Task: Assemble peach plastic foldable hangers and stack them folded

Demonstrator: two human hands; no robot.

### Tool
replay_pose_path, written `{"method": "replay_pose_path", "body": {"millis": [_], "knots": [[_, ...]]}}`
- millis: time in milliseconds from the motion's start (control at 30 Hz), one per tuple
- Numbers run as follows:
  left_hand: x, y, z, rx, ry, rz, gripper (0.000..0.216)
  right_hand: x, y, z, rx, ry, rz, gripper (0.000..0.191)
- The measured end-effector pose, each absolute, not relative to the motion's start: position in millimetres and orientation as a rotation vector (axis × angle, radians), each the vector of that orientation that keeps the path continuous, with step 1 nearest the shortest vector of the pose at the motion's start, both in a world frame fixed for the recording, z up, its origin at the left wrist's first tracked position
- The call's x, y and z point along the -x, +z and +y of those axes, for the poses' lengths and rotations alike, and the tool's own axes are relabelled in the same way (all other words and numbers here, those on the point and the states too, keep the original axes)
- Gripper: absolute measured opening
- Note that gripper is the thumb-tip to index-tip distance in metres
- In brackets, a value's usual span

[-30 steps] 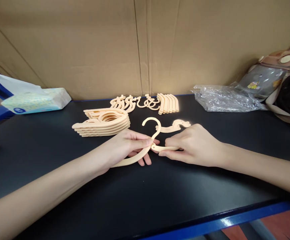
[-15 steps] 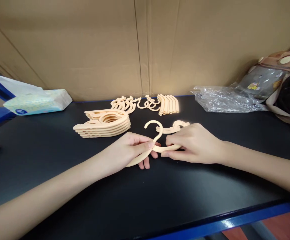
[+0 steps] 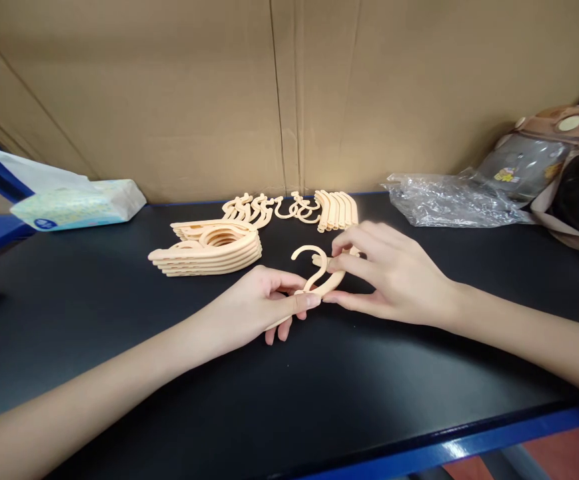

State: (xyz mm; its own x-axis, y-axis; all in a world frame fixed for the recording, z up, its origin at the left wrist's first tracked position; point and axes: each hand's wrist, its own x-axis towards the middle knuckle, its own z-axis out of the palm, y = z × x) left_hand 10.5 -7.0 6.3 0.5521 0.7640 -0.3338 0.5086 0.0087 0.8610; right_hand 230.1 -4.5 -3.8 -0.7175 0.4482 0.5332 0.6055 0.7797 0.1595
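Observation:
A cream plastic hanger [image 3: 325, 265] is held above the black tabletop, its hook pointing up. My left hand [image 3: 256, 303] is closed around the joint below the hook, thumb on top and fingers beneath, hiding much of one arm. On the other arm, my right hand [image 3: 394, 277] has its thumb and fingers pinched, and that arm angles up to the right. Another cream piece lies behind the right hand, mostly hidden by it. To the left of the hook rests a stack of cream hangers [image 3: 209, 257].
Along the back lie loose curved pieces [image 3: 249, 210], hooks [image 3: 284, 212] and a row of arm pieces [image 3: 338, 212]. A tissue pack [image 3: 82, 207] sits far left. Crumpled clear plastic [image 3: 449, 203] and a clear bottle [image 3: 524, 163] are at right, before a cardboard wall [image 3: 179, 100].
The hanger arm in my right hand has swung upward, toward the hook. My right hand has risen and turned with it, covering the loose piece behind. My left thumb has shifted slightly right.

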Motion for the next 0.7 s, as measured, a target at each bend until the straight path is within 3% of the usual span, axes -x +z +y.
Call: {"method": "replay_pose_path", "body": {"millis": [267,500,700], "knots": [[-10.1,1.3,-13.2,-1.752,0.328,1.088,0.034,-231.0,-4.8,-2.0,0.856,-0.336,-2.543,0.039],[-10.0,-1.4,-19.2,-2.461,0.335,1.089,0.039,-230.1,-1.4,-5.3,0.925,-0.027,-2.520,0.032],[-5.3,-5.5,-17.2,-2.901,0.328,0.843,0.033,-230.7,-1.1,-2.8,1.142,-0.005,-2.495,0.012]]}}
